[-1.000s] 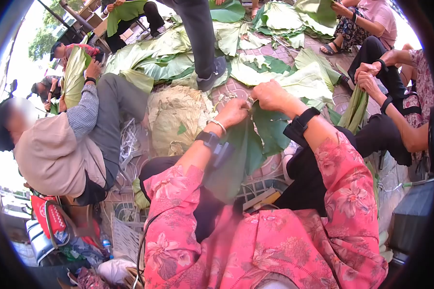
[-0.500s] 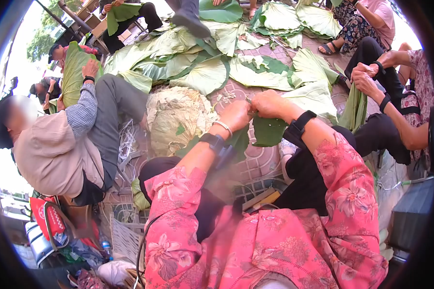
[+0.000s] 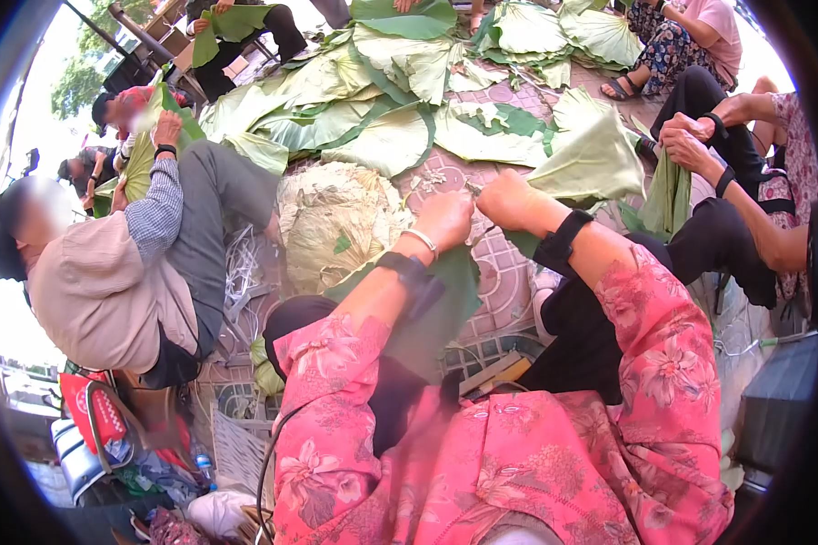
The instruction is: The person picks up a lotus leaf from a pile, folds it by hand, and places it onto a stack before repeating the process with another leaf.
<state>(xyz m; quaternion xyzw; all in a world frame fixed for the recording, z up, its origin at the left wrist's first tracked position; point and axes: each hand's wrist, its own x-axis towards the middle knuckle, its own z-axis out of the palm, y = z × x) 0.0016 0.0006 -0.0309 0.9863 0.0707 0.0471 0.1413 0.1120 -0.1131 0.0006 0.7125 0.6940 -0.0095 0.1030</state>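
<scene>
My left hand [image 3: 445,221] is closed on a green leaf [image 3: 445,304], which hangs below it and past my wrist toward my lap. Close beside it on the right, my right hand [image 3: 509,202] is also closed in a pinch. A pale green leaf [image 3: 591,159] spreads out beyond my right wrist, and a piece of darker leaf shows under that hand. A small dark bit sits between the two hands, too small to make out. Left of my hands lies a round pale bundle of dried leaves [image 3: 341,218].
Large leaves [image 3: 382,141] lie across the brick paving ahead. A person in a beige vest [image 3: 123,286] sits at the left holding a leaf. At the right another person's hands [image 3: 691,150] grip a folded leaf. A red bag [image 3: 91,409] is at lower left.
My hands have moved slightly apart. The leaf under my left hand hangs wider, while less leaf shows under my right hand. The pale leaf beyond my right wrist has shifted and folded.
</scene>
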